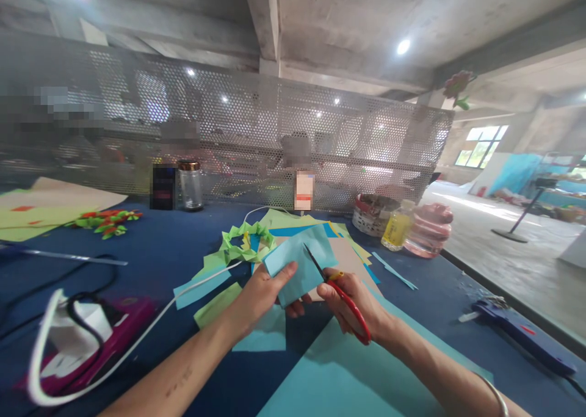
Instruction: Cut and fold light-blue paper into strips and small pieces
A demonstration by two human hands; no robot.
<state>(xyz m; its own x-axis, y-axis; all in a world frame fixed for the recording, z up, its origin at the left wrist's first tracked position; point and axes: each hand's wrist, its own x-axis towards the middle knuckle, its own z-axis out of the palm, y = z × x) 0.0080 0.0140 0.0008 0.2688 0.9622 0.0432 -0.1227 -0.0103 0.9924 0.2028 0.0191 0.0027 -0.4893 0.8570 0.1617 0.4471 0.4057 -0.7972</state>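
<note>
Head view. The left hand (263, 292) is pinching a light-blue paper piece (297, 261) between thumb and fingers, holding it in the air just to the near right of the green folded-paper ring (247, 241). The right hand (350, 304) is gripping the red-handled scissors (348, 307) with its fingers closed through the loops, and the dark blades are lying against the right part of the paper piece. Whether the blades are parted cannot be told. A silver bangle (497, 394) is circling the right wrist.

The ring is lying on a blue table (169, 252), partly overlapping a fan of coloured sheets (348, 252) spreading to its right. A large teal sheet (348, 374) is lying nearer the person than the ring, under both forearms. A white cable (137, 344) is running from beside the ring out to the near left. A glass jar (191, 186) is standing beyond the ring to the left, and a yellow bottle (397, 228) is standing well to the ring's right.
</note>
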